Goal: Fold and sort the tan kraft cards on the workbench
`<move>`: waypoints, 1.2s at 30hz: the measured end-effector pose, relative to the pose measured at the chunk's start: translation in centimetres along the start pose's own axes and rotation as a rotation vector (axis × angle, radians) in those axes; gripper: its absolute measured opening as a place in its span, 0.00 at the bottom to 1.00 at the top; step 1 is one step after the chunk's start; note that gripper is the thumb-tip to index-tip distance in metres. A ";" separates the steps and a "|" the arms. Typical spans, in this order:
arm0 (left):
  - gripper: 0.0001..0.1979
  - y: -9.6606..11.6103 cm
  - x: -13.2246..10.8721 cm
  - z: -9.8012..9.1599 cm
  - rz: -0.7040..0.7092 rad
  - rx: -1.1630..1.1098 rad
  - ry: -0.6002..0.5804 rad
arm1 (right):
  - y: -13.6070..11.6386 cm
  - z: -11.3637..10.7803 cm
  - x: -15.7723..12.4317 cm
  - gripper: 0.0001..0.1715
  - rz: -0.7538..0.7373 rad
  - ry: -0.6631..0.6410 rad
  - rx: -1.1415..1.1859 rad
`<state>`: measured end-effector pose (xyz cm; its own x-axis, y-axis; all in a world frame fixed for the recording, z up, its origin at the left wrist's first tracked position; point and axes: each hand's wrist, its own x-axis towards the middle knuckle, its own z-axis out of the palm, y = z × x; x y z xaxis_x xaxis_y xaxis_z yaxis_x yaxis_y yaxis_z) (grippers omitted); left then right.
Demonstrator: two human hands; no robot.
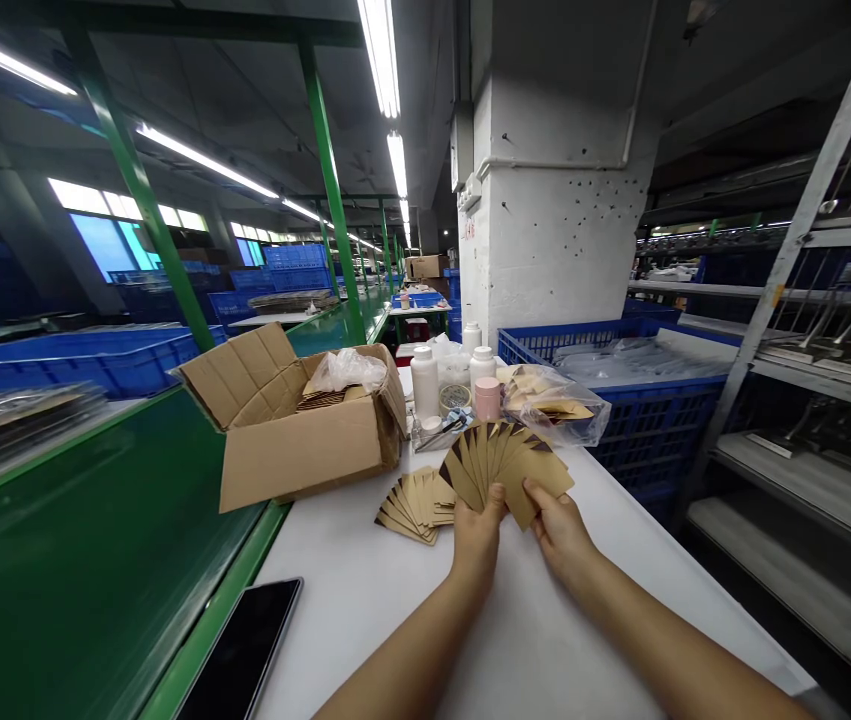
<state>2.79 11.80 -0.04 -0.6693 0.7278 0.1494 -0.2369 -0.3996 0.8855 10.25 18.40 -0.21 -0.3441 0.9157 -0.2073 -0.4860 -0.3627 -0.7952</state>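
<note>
A fan of brown paper cards or small envelopes [486, 462], dark along their far edges, is spread between my two hands above the white table. Its lower left part is pinched by my left hand [476, 535], thumb on top. My right hand [561, 525] grips the fan's right end, thumb and fingers closed on the outermost pieces. Just left of the fan, a second fanned pile of the same brown pieces [411, 508] lies on the table. I cannot tell whether they are flat cards or envelopes.
An open cardboard box [305, 450] holds more brown pieces and clear plastic. Behind my hands stand white bottles [424, 382], a pink jar [486, 398] and a plastic bag of brown pieces [556, 405]. A phone [245, 650] lies front left, beside a green conveyor [95, 520]. Blue crate [642, 430], right.
</note>
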 end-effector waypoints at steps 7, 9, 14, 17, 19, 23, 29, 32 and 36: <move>0.28 0.2 0.6 -0.6 0.078 0.108 0.087 | 0.6 0.3 -0.4 0.31 0.012 -0.133 -0.243; 0.28 0.2 0.9 -0.8 0.062 0.098 0.108 | 0.2 -0.1 0.2 0.37 -0.068 -0.055 -0.305; 0.28 0.0 0.9 -0.9 0.007 0.107 -0.042 | -2.4 -1.0 0.4 0.34 -0.912 0.121 -0.790; 0.29 -0.1 0.5 -0.6 -0.012 0.111 -0.162 | -3.2 -0.7 -0.4 0.29 -1.188 0.058 -1.172; 0.26 -0.2 0.2 -0.5 0.007 0.139 -0.221 | -3.2 -0.4 -0.8 0.30 -1.215 0.053 -1.328; 0.19 -0.2 0.0 -0.4 0.055 0.194 -0.267 | -3.0 -0.3 -0.6 0.29 -1.281 0.073 -1.399; 0.19 0.0 -0.1 -0.1 0.055 0.182 -0.286 | -3.0 -0.7 -0.2 0.20 -1.290 0.083 -1.395; 0.19 -0.1 -0.1 -0.2 0.055 0.190 -0.296 | -3.0 -0.7 -0.3 0.19 -1.298 0.083 -1.424; 0.20 -0.1 -0.1 -0.2 0.064 0.190 -0.309 | -3.0 -0.7 -0.4 0.19 -1.313 0.064 -1.449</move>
<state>2.71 11.63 -0.22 -0.4270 0.8506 0.3070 -0.0469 -0.3598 0.9318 12.38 19.21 1.84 -0.3369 0.4715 0.8150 0.5553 0.7985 -0.2324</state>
